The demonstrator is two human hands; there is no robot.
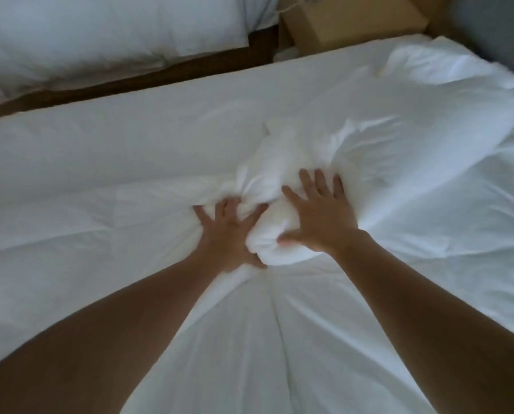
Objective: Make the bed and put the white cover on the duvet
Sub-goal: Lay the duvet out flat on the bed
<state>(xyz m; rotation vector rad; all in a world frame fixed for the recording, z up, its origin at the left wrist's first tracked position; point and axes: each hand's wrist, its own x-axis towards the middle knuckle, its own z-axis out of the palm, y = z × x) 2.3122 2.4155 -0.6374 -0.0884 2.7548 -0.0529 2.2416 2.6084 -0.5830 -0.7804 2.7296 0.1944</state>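
Observation:
White bedding covers the bed [100, 150] in front of me. A bunched lump of white duvet [282, 171] rises in the middle, with folds radiating from it across the white cover [279, 339]. My left hand [228, 231] lies spread on the fabric at the lump's left side, fingertips sunk into the folds. My right hand [318, 213] rests flat with straight, spread fingers on the lump's right side, thumb against its near end. Both bare forearms reach in from the bottom of the view.
A white pillow [446, 64] lies rumpled at the far right of the bed. A second bed with white bedding [100, 34] stands at the upper left beyond a dark gap. Between them sits a brown nightstand [339, 19]. A grey wall is at the top right.

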